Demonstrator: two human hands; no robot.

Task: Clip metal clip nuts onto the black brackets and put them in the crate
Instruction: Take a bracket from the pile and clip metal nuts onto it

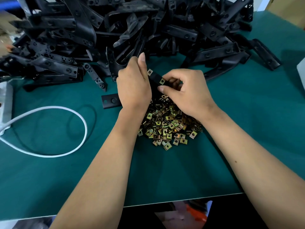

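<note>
The left hand point(133, 83) holds the black bracket point(155, 80) steady over the nut pile point(166, 126) so the right hand's point(186, 91) narrow grip can pinch a clip nut point(162, 81) onto it.

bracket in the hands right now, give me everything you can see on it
The held bracket is a black strip, seemingly matte plastic, mostly hidden. It is held above the near edge of the clip nut pile, running diagonally from upper left to lower right. Two brass-coloured clip nuts show on it: one at the upper end, one lower. The left hand grips it from the left; the right hand pinches at the lower nut. How far that nut is seated is unclear.
</note>
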